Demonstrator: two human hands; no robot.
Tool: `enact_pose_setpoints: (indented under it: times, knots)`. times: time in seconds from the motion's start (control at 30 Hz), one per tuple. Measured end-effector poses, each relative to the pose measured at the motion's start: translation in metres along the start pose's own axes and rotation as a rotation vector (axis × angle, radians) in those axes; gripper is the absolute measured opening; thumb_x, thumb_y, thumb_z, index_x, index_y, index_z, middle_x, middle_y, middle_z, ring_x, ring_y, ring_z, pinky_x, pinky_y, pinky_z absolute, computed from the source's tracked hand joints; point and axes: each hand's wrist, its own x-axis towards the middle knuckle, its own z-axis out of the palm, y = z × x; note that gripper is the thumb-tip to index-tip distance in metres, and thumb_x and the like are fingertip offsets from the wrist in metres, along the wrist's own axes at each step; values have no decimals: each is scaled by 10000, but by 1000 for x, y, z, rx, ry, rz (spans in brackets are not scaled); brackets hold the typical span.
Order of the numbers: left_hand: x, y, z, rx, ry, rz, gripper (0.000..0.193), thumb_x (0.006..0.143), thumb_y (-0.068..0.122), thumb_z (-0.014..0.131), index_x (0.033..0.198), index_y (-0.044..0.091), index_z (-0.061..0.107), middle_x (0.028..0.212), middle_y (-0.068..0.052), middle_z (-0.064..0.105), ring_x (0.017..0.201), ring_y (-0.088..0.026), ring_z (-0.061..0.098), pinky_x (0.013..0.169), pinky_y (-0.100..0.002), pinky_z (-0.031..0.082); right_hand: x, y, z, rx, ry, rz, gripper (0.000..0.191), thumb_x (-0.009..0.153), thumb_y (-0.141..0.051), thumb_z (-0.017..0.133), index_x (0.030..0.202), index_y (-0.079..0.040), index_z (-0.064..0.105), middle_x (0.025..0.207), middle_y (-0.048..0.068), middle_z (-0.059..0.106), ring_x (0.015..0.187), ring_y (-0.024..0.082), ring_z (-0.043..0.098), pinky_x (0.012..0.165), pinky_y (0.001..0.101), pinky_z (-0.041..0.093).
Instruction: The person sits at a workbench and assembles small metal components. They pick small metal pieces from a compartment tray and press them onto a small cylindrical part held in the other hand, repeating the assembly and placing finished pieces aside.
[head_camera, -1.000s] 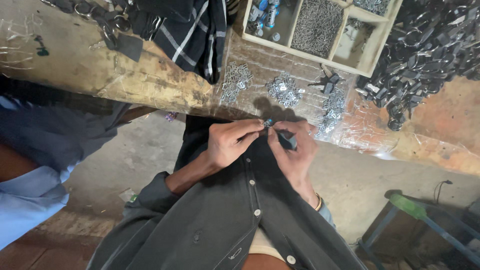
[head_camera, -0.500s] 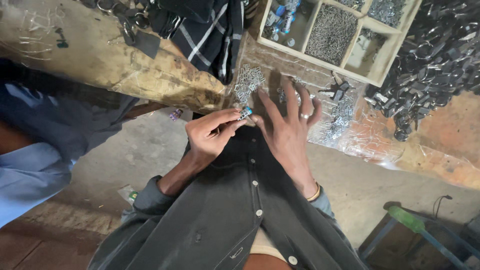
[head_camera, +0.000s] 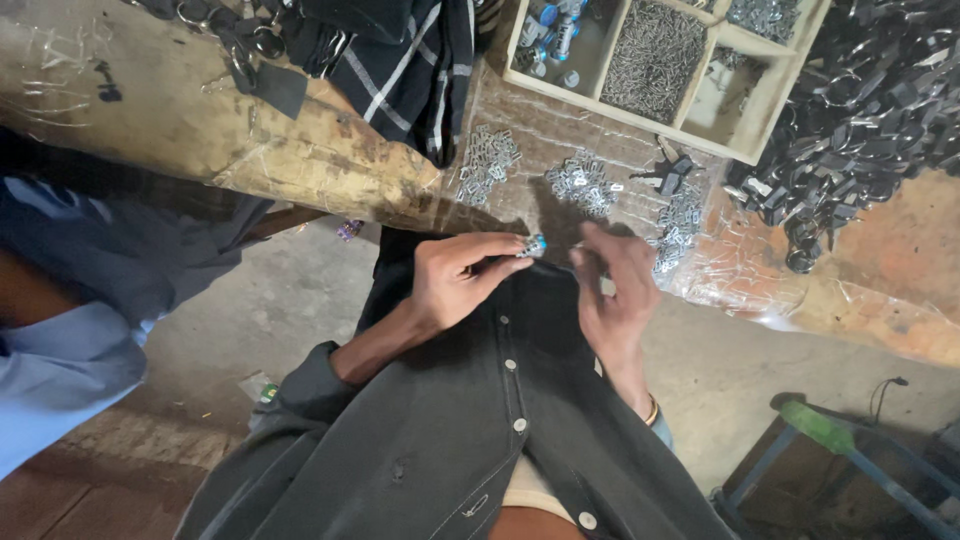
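Hands pinching a small part at the top edge of a dark jacket, beside a cluttered table.

The worn table fills the upper frame, carrying a heap of black straps and buckles at the right, a checked cloth, and a wooden tray with compartments holding small metal bits. A dark button-front jacket lies across the person's lap, its top edge reaching the table's rim. The left hand has its fingers closed on a small blue-and-silver part, held just over the jacket's top edge. The right hand sits just beside it, fingers curled toward the jacket's edge; whether they grip anything cannot be told. Loose piles of small silver pieces lie on the table just above the hands.
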Motion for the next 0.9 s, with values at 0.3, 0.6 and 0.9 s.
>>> enact_pose_setpoints:
  times: [0.3,0.6,0.9]
  knots:
    - [3,3,15,-16,-19,-52,217,874,51,853,1058,12,745,1081,-106,780,889,-151,784,692,-241,632,-3,-7,5,17,69,-90,201,910,64,777,1063,-51,718,1097,106,715,1013,264,651,948,333,458]
    - [3,2,13,11,-43,-10,237,875,-4,821,1096,5,735,1125,-125,767,921,-187,789,724,-263,643,-6,-12,10,111,29,-31,197,887,49,780,1048,-23,692,1000,70,741,883,195,640,923,352,432]
    - [7,7,6,199,-155,352,227,850,-12,803,1067,29,751,1109,-126,770,907,-250,785,714,-324,628,-12,-3,-13,-98,-67,0,259,837,-91,910,1030,-116,740,937,8,714,764,130,574,819,337,446]
